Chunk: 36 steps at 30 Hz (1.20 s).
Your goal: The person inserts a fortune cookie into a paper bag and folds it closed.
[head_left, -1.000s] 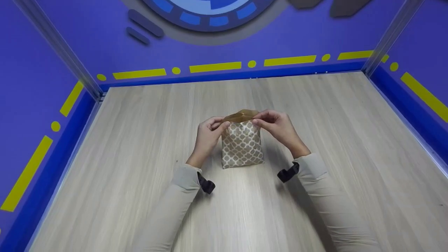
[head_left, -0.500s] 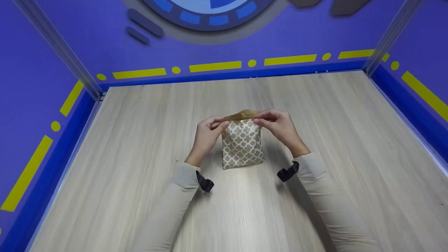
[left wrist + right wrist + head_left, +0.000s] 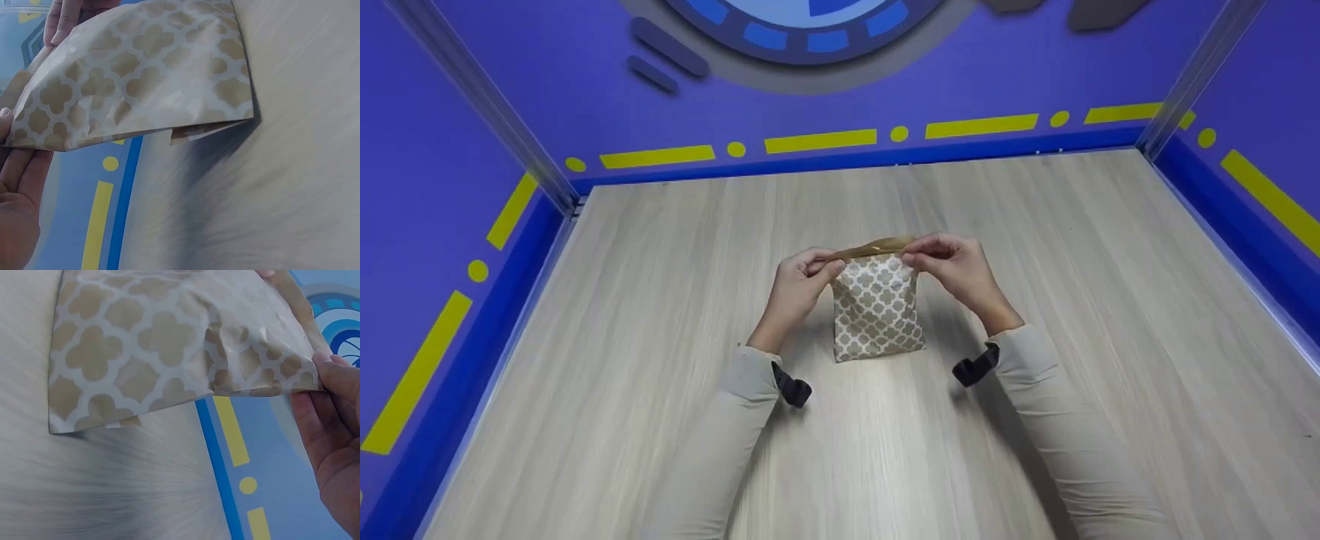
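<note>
A small brown paper bag (image 3: 877,311) with a white quatrefoil pattern stands near the middle of the table, its plain brown inner side showing at the top. My left hand (image 3: 799,285) pinches the left corner of its mouth between thumb and fingers. At the opposite corner, my right hand (image 3: 956,271) pinches the rim the same way. The mouth looks narrow, drawn nearly flat between the hands. In the left wrist view the bag's (image 3: 152,67) lower edge touches the table, with a side fold showing. Creases run down the bag's (image 3: 169,337) front in the right wrist view. Its inside is hidden.
A light wood-grain table (image 3: 660,300) spreads around the bag. Blue-purple panels (image 3: 840,112) with yellow dashes rise at its back, left and right edges. Black wrist-worn cameras (image 3: 976,366) hang under both sleeves.
The bag's mouth has narrowed, with less of the brown inner side showing. My left hand has shifted slightly left; the right hand has hardly moved.
</note>
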Tool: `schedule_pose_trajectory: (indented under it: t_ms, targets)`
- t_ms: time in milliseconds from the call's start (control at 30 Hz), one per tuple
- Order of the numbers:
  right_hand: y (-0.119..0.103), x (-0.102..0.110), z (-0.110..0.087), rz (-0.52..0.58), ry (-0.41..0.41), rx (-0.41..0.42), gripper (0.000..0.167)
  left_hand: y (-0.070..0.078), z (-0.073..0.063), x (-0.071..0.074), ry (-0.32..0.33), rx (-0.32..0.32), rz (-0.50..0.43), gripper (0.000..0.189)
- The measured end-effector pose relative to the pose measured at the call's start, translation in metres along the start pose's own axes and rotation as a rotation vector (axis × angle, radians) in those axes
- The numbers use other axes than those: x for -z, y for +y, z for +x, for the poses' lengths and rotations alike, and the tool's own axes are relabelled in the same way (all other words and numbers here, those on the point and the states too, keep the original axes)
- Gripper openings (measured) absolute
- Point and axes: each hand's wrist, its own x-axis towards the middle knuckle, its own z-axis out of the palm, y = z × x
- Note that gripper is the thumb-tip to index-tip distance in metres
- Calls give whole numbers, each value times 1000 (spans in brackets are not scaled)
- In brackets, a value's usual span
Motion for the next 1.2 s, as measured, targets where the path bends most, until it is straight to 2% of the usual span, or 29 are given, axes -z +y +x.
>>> schedule_pose_trajectory:
  t_ms: [133, 267, 433, 667, 867, 1200]
  targets:
    - [0, -1, 1, 8, 1, 16, 16, 0, 0, 3, -15, -8, 1, 20]
    - [-1, -1, 1, 53, 7, -8, 15, -2, 0, 5, -43, 2, -38, 21]
    - [0, 0, 1, 65, -8, -55, 27, -2, -1, 8, -96, 7, -57, 25]
    - [2, 5, 1, 4, -92, -72, 45, -2, -2, 18, -208, -6, -32, 33]
    - [2, 8, 0, 62, -168, -90, 42, -2, -1, 26, -287, -24, -9, 33]
    - [3, 14, 0, 116, -277, -86, 33, -2, 0, 32, -378, -23, -15, 28]
